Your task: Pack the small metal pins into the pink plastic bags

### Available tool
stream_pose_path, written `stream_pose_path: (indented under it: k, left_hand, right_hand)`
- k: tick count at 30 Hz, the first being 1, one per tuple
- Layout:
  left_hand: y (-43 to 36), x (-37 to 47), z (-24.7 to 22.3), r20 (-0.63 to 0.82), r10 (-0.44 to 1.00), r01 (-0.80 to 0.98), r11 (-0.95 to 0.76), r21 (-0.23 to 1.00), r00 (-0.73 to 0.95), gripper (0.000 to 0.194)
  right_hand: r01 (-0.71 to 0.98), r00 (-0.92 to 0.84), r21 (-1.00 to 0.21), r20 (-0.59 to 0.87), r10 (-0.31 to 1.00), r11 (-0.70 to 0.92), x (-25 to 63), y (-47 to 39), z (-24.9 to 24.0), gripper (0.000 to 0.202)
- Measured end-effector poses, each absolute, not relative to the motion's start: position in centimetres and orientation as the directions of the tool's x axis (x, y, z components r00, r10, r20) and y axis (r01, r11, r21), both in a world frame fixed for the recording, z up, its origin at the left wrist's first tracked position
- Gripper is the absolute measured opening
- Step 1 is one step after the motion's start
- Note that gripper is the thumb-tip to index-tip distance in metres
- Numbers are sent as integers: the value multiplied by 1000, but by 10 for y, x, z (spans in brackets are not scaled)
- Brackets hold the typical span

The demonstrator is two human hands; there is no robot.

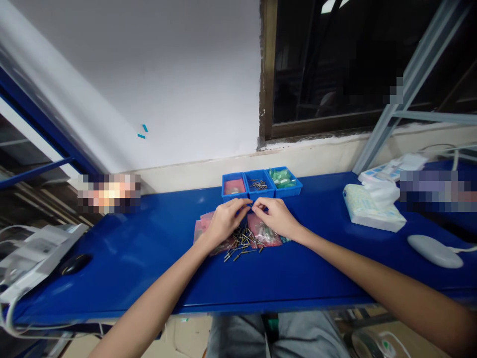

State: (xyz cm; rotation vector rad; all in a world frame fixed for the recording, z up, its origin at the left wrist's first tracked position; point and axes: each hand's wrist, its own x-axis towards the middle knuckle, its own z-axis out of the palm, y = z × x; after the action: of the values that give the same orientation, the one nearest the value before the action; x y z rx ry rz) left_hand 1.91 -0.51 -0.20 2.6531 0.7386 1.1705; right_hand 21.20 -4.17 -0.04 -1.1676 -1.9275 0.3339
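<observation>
My left hand (226,219) and my right hand (275,215) are close together over the blue table, fingers pinched near each other. What they hold is too small to make out. Below and between them lies a loose pile of metal rivet-like pieces (243,242). A pink-edged clear bag (265,233) with small parts is under my right hand, and another pink bag (200,227) is beside my left hand. Just behind the hands stand three joined blue bins: the left bin (234,186) holds pink material, the middle one (258,184) metal pieces, the right one (283,181) green packets.
A tissue pack (372,211) and a white mouse-shaped device (435,251) lie to the right on the blue table (149,278). At the left are a black mouse (76,264) and white equipment with cables (40,253). A wall and a window frame stand behind.
</observation>
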Motion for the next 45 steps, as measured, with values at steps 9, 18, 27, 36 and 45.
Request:
stream_pose_path:
  k: [9, 18, 27, 36, 45]
  left_hand:
    - [-2, 17, -6, 656, 460, 455, -869, 193, 599, 15]
    - [-5, 21, 0, 638, 538, 392, -841, 372, 551, 13]
    - [-12, 26, 5, 555, 640, 329, -759, 561, 531, 19]
    - [-3, 21, 7, 555, 706, 309, -700, 644, 440, 36]
    - [15, -1, 15, 373, 575, 425, -806, 412, 728, 26]
  right_hand:
    - [589, -244, -589, 524, 816, 554, 207, -46, 0, 17]
    - [618, -217, -550, 567, 794, 562, 212, -40, -5, 9]
    - [643, -248, -509, 570, 783, 573, 215, -36, -8, 9]
    - [822, -234, -242, 681, 694, 515, 234, -21, 8, 21]
    - [893, -255, -134, 634, 730, 429, 240, -8, 16, 27]
